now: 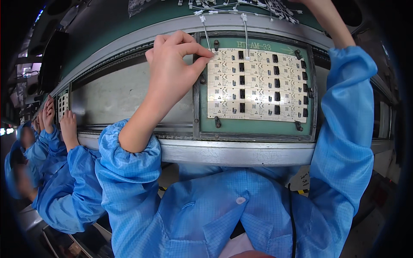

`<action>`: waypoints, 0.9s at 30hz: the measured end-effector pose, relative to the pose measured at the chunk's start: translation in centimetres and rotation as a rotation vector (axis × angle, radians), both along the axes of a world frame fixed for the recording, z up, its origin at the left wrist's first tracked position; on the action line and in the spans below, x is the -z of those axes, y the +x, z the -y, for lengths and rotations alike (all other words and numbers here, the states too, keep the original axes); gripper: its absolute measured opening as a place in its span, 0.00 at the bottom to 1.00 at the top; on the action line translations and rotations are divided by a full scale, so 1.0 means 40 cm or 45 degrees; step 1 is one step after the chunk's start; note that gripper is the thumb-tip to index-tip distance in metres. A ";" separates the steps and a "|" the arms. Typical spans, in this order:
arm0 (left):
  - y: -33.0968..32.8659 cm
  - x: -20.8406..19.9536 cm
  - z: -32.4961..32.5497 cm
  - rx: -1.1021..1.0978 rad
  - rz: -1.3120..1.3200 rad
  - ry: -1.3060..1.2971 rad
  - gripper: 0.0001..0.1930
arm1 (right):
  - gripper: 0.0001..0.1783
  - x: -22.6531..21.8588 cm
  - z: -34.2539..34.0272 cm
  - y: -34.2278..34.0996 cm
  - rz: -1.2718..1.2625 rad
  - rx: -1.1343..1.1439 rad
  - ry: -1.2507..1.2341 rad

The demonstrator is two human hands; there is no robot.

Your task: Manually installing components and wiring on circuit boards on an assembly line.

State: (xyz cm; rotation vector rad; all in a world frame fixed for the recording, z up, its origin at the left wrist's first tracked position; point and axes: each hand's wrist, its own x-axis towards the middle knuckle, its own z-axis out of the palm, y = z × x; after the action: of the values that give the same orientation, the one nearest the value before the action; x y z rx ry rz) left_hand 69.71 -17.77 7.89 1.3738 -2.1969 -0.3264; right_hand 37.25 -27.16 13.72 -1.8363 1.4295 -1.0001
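Observation:
My left hand (172, 60) is closed in a pinch at the upper left corner of a panel of pale circuit boards (260, 86). Thumb and forefinger meet at the lower end of a short white cable (206, 32), whose tip they partly hide. A second white cable (246, 32) runs down to the panel's top row, its connector end resting on a board. Black parts stand in columns across the panel, which sits in a green fixture plate (258, 127). My right hand (313, 2) reaches past the top edge by the loose cables; its fingers are cut off.
A pile of white-ended cables (254, 6) lies on the green bench beyond the rail. Dark clamps (217, 122) hold the panel's edges. A metal rail (241, 152) runs along the near side. At left, co-workers in blue sleeves (86, 167) work beside another panel (63, 103).

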 end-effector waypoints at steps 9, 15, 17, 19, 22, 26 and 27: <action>-0.001 -0.008 -0.031 0.158 0.136 -0.211 0.08 | 0.13 0.065 -0.077 -0.005 -0.635 -0.378 -0.349; 0.007 -0.015 -0.020 0.266 0.210 -0.276 0.10 | 0.09 0.116 -0.083 -0.019 -0.860 -0.435 -0.508; 0.007 -0.009 0.026 0.367 0.178 -0.096 0.11 | 0.08 0.113 -0.072 -0.035 -0.830 -0.468 -0.539; -0.006 -0.015 0.109 0.272 0.122 -0.096 0.13 | 0.08 0.116 -0.074 -0.041 -0.635 -0.347 -0.425; -0.028 0.006 0.211 0.398 -0.085 -0.473 0.10 | 0.10 0.053 -0.030 -0.015 0.489 0.038 -0.107; -0.099 -0.077 0.242 0.380 0.238 -0.573 0.08 | 0.10 -0.104 -0.017 0.000 1.159 0.165 -0.060; -0.120 -0.080 0.247 0.471 0.251 -0.568 0.07 | 0.10 -0.128 -0.032 0.018 1.256 0.237 -0.059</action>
State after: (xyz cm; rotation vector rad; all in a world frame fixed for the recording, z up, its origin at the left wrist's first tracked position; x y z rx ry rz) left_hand 64.90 -27.67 11.10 0.7862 -2.4869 0.1757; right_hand 37.96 -25.88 18.85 -0.9486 0.9411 -1.7065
